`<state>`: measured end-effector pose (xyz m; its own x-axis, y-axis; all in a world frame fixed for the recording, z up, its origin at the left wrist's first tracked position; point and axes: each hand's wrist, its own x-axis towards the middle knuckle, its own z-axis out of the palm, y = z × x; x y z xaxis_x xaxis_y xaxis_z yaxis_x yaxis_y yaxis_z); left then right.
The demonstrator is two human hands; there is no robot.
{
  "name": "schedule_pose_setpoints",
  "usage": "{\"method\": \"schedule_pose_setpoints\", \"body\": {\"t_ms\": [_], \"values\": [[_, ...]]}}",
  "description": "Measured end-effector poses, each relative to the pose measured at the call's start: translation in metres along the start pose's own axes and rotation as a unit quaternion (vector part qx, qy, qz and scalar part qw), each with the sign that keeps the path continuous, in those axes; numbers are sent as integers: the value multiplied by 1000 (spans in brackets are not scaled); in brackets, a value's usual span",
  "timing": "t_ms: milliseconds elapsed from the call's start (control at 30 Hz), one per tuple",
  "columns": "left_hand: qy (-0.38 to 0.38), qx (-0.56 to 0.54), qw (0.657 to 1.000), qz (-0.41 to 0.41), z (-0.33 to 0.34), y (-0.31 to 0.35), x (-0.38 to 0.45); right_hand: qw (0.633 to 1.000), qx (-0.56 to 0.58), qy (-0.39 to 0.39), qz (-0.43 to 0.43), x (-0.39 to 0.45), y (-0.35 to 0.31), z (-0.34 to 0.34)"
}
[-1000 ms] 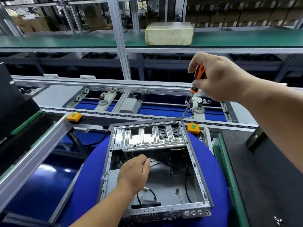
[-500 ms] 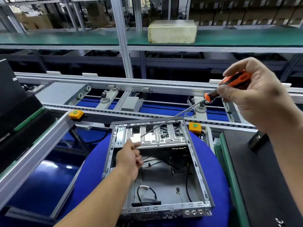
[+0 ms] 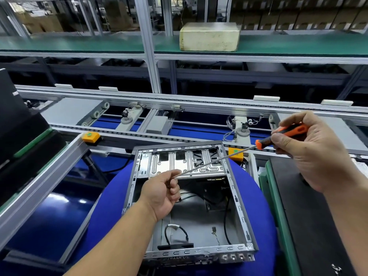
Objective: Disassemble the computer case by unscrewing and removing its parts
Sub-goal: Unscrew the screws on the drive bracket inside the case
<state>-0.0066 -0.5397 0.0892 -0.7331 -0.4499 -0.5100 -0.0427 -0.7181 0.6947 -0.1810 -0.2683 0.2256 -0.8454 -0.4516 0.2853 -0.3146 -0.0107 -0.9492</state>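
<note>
Since a second ago we have swung the screwdriver [image 3: 264,143] away from the far right corner of the computer case [image 3: 237,198]; it now lies nearly level above the case, and our left hand [image 3: 161,194] has come up from the case floor to meet its tip.

Our right hand [image 3: 310,152] grips the orange and black handle, fingers curled round it and thumb on top, up at the right above the dark mat [image 3: 310,226]. The thin steel shaft runs down and left across the ribbed metal plate [image 3: 179,163] at the far end of the case. Our left hand pinches at the shaft's tip between thumb and forefinger, the other fingers curled in; whether a screw sits in that pinch is too small to tell.

We see the case lying open on a round blue pad [image 3: 111,212], with black cables [image 3: 175,232] loose on its grey floor. Beyond it runs a conveyor rail [image 3: 179,98], with an orange block [image 3: 90,136] to the left. A pale box [image 3: 209,36] rests on the green shelf [image 3: 79,43] behind.
</note>
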Motion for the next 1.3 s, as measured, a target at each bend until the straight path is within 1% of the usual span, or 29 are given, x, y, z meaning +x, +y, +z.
{"method": "schedule_pose_setpoints", "body": {"t_ms": [133,267,400,467,500,567,633,700,767,867,933,1133,1300], "values": [[36,20,999,12,-10,-8,2,1000,-8,5,22,-5,6,-1],[70,6,997,18,-22,-13,4,1000,-23,10,19,-6,10,-1],[74,-21,997,20,-30,-14,1,996,-71,44,-22,-4,7,0],[84,10,996,37,-33,-17,-2,989,-117,59,-66,-3,1,1],[92,50,993,59,-34,-19,-4,985,-137,64,-89,-2,-2,2],[98,160,975,122,-37,-25,-7,973,-178,71,-128,0,-9,5],[79,264,941,195,-40,-31,-10,962,-211,75,-158,2,-15,8],[54,345,902,253,-44,-38,-15,957,-232,63,-163,5,-20,12],[36,401,873,275,-47,-44,-18,950,-263,47,-162,8,-24,15],[27,483,830,279,-49,-49,-20,942,-291,34,-167,12,-28,18],[29,499,821,275,-49,-49,-20,940,-296,27,-169,14,-32,20],[26,515,813,270,-52,-51,-20,928,-312,28,-203,17,-41,19],[32,519,811,268,-53,-52,-19,928,-317,6,-194,18,-38,18]]}}
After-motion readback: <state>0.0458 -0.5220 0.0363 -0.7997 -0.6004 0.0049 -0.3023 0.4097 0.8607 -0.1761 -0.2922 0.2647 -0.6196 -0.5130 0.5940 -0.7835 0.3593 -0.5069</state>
